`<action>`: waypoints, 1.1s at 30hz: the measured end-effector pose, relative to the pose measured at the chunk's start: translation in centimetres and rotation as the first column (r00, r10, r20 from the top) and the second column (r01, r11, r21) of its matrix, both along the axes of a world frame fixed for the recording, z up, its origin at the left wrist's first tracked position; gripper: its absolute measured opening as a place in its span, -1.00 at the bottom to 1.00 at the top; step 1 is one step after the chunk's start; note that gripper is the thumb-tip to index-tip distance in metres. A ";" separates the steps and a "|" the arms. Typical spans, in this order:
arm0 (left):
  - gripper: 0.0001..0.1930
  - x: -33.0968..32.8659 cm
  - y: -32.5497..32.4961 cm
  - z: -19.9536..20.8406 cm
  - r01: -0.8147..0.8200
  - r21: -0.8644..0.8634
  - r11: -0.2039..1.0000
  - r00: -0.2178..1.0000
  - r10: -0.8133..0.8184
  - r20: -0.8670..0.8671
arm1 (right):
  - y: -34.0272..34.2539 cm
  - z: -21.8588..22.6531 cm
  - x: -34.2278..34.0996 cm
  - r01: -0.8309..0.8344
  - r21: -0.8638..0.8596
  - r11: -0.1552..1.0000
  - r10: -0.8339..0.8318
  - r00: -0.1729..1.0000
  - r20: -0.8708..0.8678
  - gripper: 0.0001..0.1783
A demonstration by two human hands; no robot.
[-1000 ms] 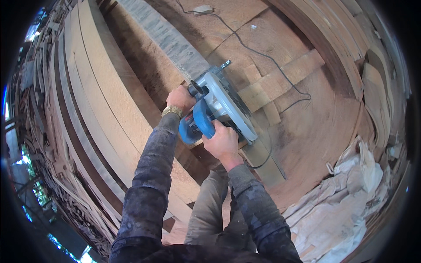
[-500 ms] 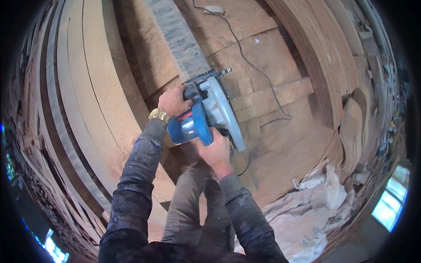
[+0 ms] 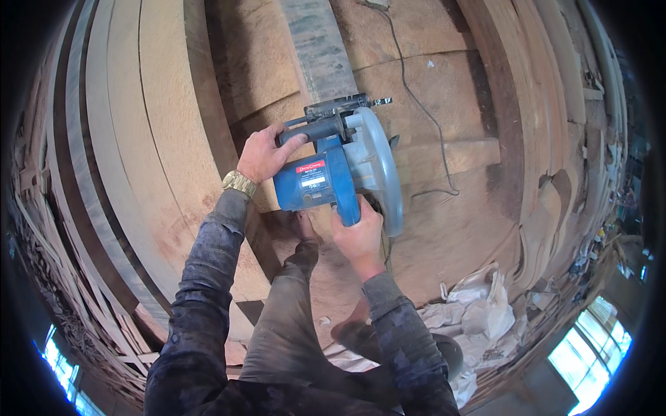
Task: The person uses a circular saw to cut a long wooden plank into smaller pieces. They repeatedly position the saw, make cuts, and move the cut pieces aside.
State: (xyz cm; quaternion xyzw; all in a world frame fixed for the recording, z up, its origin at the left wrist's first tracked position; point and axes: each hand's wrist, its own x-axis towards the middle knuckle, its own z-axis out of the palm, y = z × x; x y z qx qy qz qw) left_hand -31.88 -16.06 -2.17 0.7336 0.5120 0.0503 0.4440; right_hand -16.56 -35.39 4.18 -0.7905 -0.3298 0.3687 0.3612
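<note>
Beside timber (image 3: 163, 104), 2 hands (image 3: 266, 154) (image 3: 359, 236) hold a blue circular saw (image 3: 336, 173) with grey guard (image 3: 386, 170).

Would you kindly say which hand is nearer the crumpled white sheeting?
Right. The right hand is up and left of the sheeting in the picture; the left hand is farther up and left.

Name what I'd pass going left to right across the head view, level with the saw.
Pale wide board → gold watch → left hand → blue-and-grey circular saw → dark cord → brown timber on the right.
</note>
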 end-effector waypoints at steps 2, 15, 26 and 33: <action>-0.45 0.1 -0.1 0.0 -0.050 0.022 0.999 0.996 0.048 0.074 | 0.1 0.1 0.1 -0.005 -0.054 0.999 0.004 1.000 -0.024 -0.79; -0.52 1.2 -1.0 -1.8 -0.225 0.133 0.965 0.974 0.220 0.049 | 0.5 -0.3 0.3 -0.034 0.043 0.998 0.033 0.999 0.027 -0.81; -0.54 1.1 -1.2 -1.3 -0.247 0.210 0.946 0.967 0.227 0.114 | 0.6 0.1 0.2 -0.053 -0.015 0.999 0.053 0.999 -0.003 -0.72; -0.56 0.9 -0.9 -1.5 -0.251 0.286 0.925 0.966 0.221 0.135 | 0.8 0.5 0.3 -0.050 -0.004 0.999 0.050 0.999 -0.002 -0.71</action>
